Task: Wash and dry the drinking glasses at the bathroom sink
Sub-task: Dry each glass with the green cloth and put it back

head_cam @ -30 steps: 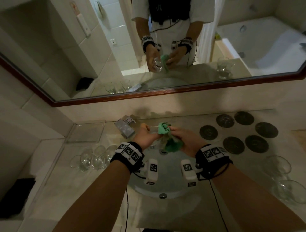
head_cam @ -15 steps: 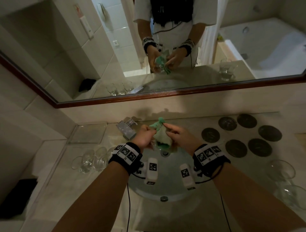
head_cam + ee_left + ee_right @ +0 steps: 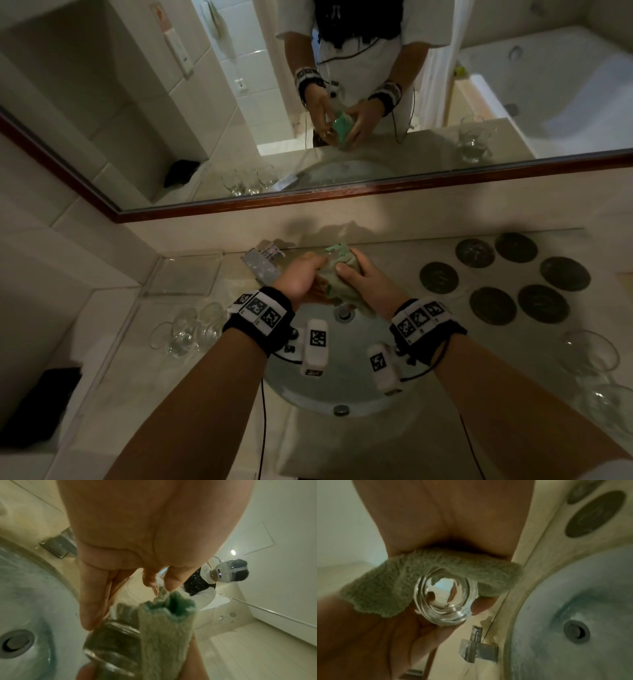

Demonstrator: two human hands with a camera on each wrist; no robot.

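over sink basin [image 3: 342, 387]: my left hand [image 3: 301, 277] curled round glass [image 3: 443, 599]; right hand [image 3: 363, 277] gripped green cloth [image 3: 342, 270] wrapping it.

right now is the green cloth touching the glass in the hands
Touching. The right wrist view shows the green cloth lying against the wall of the glass; the left wrist view shows cloth pressed along its side.
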